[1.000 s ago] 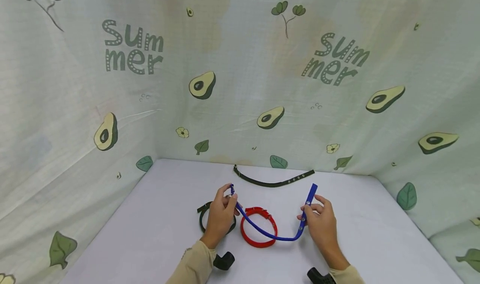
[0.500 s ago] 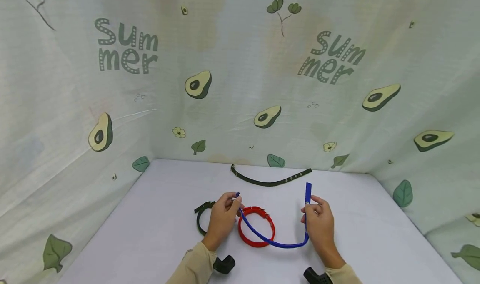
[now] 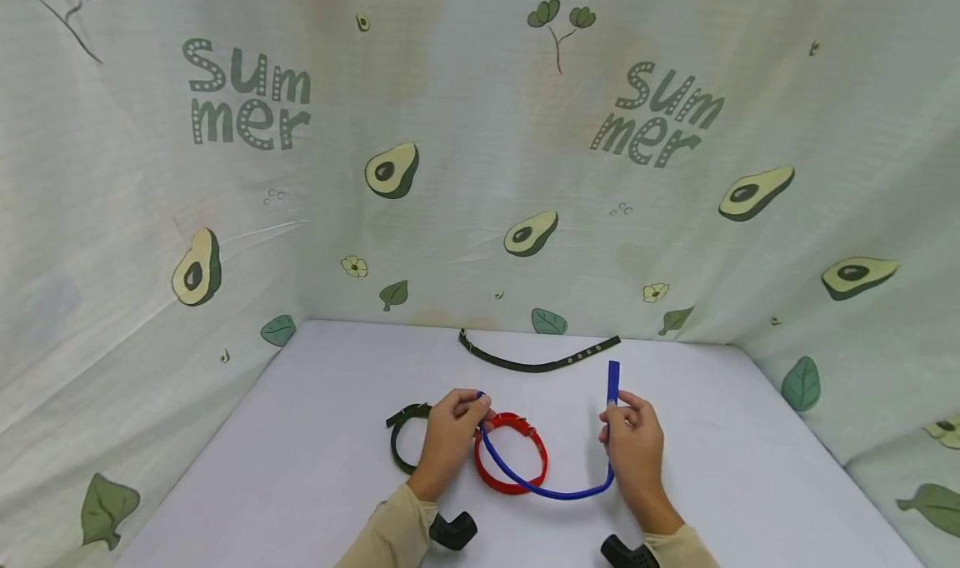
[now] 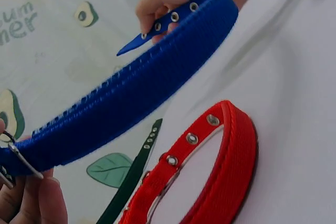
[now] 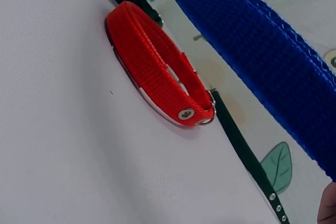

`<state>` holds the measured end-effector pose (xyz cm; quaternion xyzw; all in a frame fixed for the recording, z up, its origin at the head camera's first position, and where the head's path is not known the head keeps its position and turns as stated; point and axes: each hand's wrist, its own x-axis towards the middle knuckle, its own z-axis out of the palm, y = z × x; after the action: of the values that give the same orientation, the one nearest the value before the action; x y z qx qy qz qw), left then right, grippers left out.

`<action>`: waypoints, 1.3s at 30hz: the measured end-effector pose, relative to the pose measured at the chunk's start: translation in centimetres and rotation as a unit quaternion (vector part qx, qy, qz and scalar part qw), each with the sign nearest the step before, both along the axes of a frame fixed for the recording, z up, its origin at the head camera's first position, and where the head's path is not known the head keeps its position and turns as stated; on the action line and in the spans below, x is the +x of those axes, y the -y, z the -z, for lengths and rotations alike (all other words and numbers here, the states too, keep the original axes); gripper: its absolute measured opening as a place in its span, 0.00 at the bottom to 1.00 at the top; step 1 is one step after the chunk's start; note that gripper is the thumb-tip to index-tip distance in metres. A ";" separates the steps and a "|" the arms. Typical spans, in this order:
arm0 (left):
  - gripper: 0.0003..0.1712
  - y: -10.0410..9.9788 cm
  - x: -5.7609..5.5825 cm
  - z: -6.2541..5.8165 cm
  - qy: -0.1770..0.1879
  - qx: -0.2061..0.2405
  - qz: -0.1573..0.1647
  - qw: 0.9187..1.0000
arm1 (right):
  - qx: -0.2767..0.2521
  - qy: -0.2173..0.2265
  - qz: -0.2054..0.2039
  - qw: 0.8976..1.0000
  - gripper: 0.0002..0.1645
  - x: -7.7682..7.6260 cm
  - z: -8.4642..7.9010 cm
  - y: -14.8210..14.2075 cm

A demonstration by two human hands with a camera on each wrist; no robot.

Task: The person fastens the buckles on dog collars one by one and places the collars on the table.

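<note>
Printed cloth [image 3: 465, 110] filled the upper frame and both sides. White worktop [image 3: 330, 401] spread across the lower half. The hands were well apart, both clamped on the same piece: left hand [image 3: 450, 435], lower centre, pinched the buckle end of the blue strap [image 3: 555, 495]; right hand [image 3: 636, 447], lower right of centre, gripped its punched end, tip pointing up. Strap sagged between them at lower centre, crossing in front of the red ring's near edge in the head view. Dark strap [image 3: 532, 367] lay curved near the worktop's back edge. Red ring [image 3: 545, 460] lay buckled at lower centre; dark green ring [image 3: 395, 447], left of it, was partly hidden by the left hand. Four metal eyelets [image 4: 175, 17] showed on the blue strap, top centre, left wrist view.
</note>
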<state>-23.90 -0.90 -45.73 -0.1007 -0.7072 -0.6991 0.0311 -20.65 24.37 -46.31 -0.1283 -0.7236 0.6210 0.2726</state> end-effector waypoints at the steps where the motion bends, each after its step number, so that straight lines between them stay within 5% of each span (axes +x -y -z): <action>1: 0.19 -0.1 0.0 -0.1 0.005 0.010 0.003 1.000 | -0.006 -0.003 0.001 1.000 0.18 0.0 0.0 0.0; 13: 0.22 -2.4 -0.5 -1.3 0.025 0.034 0.007 0.999 | -0.027 -0.003 -0.001 1.000 0.19 -0.9 -0.9 0.2; 20: 0.19 -3.5 -1.2 -2.3 0.027 0.104 -0.014 0.994 | -0.033 -0.008 -0.030 0.999 0.20 -1.8 -1.3 0.7; 28: 0.18 -2.9 -1.4 -1.0 0.036 0.083 -0.066 0.994 | -0.030 0.001 -0.115 0.993 0.16 -1.7 -1.0 2.3; 39: 0.26 -2.5 -1.3 -1.2 0.063 0.142 -0.035 0.987 | 0.005 0.020 -0.151 0.988 0.12 -0.9 -1.6 3.2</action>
<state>-25.24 1.62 -44.49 -0.0261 -0.6045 -0.7958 0.0244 -21.55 21.19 -44.71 -0.0280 -0.7432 0.6485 0.1619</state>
